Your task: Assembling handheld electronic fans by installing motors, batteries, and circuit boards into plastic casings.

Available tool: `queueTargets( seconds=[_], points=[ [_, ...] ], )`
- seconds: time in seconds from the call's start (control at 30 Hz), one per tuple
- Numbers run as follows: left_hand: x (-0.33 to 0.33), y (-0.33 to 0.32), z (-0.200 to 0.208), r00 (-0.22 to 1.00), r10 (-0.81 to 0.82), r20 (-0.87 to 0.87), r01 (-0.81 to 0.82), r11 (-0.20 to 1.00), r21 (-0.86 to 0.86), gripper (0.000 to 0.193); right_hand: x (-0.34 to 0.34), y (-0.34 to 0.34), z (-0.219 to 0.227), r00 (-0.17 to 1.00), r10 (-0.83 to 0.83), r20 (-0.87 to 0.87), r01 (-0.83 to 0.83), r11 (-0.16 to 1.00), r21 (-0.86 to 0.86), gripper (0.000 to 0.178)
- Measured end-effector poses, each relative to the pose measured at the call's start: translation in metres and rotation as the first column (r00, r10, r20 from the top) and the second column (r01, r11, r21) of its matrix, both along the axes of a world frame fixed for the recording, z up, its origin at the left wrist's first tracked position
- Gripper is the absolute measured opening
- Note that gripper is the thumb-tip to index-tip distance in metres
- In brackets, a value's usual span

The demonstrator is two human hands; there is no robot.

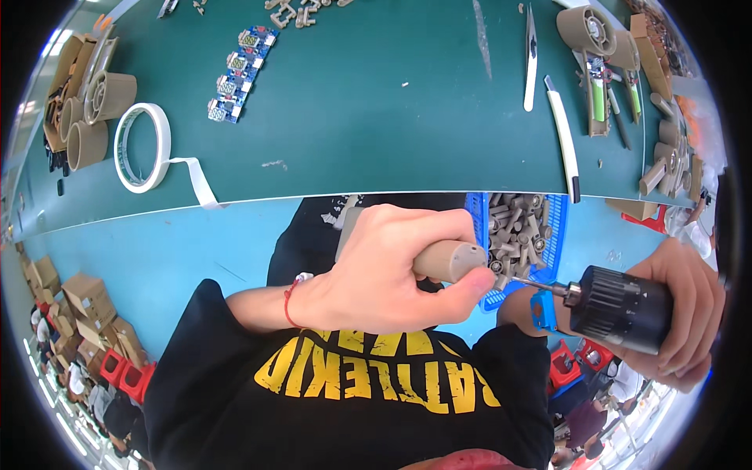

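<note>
– Where's our tan part?
– Clamped in our left hand, just off centre toward three o'clock; our right hand grips the black power driver, between three and four; the bench lies at twelve.

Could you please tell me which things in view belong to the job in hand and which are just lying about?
In use, by the look of it:
beige part, in the left hand
black power driver, in the right hand
probably the blue basket of beige pieces

Likely just lying about:
tape roll
white cutter knife
tweezers
circuit boards
</note>
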State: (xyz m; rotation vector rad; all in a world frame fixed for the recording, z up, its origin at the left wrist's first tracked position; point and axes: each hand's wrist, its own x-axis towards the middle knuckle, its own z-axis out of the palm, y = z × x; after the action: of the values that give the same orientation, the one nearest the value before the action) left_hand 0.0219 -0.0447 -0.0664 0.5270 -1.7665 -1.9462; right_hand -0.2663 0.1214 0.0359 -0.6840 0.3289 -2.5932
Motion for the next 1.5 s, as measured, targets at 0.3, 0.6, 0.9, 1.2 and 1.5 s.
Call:
queueTargets(
  seconds=[0.3,0.6,0.9,1.2,1.5],
  points=[
    [-0.007,0.002,0.002,0.997,-0.043,0.067,0.048,0.995,-0.085,0.016,0.019,-0.03,-0.04,0.857,0.51,-0.073,-0.509,0.819,-0.266,0.021],
    [-0.006,0.004,0.002,0.986,-0.096,0.137,0.106,0.992,-0.073,0.018,0.06,-0.082,-0.03,0.786,0.583,-0.204,-0.583,0.81,0.065,0.023],
    [-0.008,0.004,-0.001,0.981,-0.128,0.149,0.139,0.988,-0.065,0.019,0.056,-0.082,-0.034,0.779,0.617,-0.111,-0.621,0.784,0.005,0.033],
    [0.008,-0.006,-0.014,0.979,-0.122,0.163,0.099,0.985,0.141,0.022,0.09,-0.138,-0.04,0.829,0.539,-0.151,-0.519,0.841,0.152,0.022],
    [0.011,-0.01,-0.022,0.997,0.072,0.028,-0.072,0.997,0.0,0.022,0.121,-0.203,-0.082,0.854,0.281,-0.439,-0.133,0.932,0.338,0.029]
  ],
)
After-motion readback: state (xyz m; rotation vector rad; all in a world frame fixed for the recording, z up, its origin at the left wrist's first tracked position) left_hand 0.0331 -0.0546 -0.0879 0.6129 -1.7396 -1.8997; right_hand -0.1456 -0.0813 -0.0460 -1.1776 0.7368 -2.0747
